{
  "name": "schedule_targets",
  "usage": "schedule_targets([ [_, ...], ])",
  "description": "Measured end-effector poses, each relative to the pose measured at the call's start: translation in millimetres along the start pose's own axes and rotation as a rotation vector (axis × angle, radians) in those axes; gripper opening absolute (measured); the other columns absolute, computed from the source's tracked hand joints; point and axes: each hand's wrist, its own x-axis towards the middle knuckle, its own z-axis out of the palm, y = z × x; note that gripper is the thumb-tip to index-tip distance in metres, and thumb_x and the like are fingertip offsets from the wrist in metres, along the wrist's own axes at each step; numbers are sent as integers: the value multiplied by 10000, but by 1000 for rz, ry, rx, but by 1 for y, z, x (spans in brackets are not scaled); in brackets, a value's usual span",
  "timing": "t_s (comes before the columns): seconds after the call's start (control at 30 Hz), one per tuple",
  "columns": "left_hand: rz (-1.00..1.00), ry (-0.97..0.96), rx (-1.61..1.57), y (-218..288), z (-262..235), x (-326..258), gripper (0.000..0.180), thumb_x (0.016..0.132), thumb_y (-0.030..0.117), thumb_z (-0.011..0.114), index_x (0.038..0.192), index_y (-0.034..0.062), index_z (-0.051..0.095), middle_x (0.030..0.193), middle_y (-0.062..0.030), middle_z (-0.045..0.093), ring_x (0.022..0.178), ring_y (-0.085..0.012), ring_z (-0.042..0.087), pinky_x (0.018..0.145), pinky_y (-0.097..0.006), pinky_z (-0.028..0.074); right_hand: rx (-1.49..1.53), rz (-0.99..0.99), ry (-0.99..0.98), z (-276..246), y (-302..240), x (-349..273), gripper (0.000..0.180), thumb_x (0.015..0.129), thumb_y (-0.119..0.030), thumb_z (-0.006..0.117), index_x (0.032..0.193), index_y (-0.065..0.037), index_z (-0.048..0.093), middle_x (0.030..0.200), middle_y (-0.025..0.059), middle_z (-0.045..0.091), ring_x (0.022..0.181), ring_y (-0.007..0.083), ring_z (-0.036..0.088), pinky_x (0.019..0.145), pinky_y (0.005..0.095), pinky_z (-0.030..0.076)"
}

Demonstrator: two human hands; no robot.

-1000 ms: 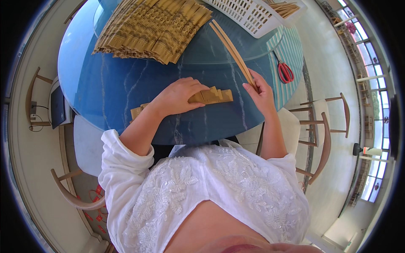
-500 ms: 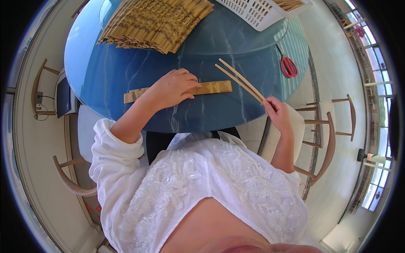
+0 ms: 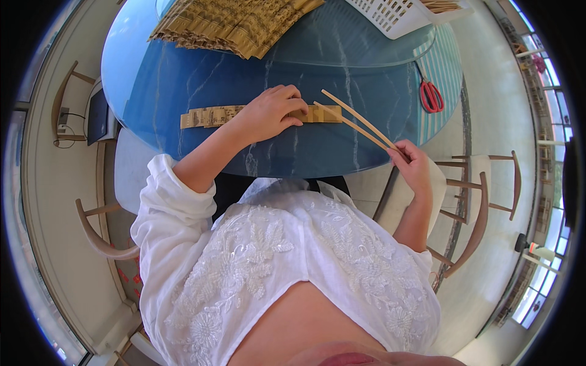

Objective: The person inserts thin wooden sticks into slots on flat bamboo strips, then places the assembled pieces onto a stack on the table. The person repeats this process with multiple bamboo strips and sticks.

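Observation:
A long brown printed paper chopstick sleeve (image 3: 213, 116) lies flat across the blue marbled table. My left hand (image 3: 271, 113) rests over it right of its middle, thumb and fingers curled in on the paper and hiding part of it. In my right hand (image 3: 412, 161) a pair of wooden chopsticks (image 3: 364, 123) is pinched by the near ends. They slant up to the left, their far tips slightly apart. The lower chopstick passes over the sleeve's right end, with its tip close to my left fingers; whether it touches the paper I cannot tell.
A thick stack of brown paper sleeves (image 3: 235, 24) lies on the raised glass turntable (image 3: 305, 52). Beside it stands a white slotted basket (image 3: 390, 18) with wooden sticks inside. Red-handled scissors (image 3: 431, 97) lie at the table's right. Wooden chairs (image 3: 476, 226) stand around.
The view has shifted, so the table sits a little higher. The chopstick tips have come closer to my left hand and the sleeve. My left hand keeps its hold on the sleeve.

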Motion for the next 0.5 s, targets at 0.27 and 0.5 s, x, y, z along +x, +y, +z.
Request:
schedule_targets([
  [0.27,-49,-71,-105,-3,-3,7,157,780,142,714,895,71,635,989,-57,539,1006,-257,512,879,-372,434,-81,-24,-69,-9,-1,6,109,831,-53,685,847,7,595,655,2,589,588,44,513,538,208,400],
  [0.5,4,-29,-138,-12,1,6,101,817,103,668,865,30,618,983,-80,521,975,-258,506,854,-343,424,-101,-44,-132,-11,-8,16,100,831,-51,683,847,13,609,666,12,602,597,47,545,536,207,402],
])
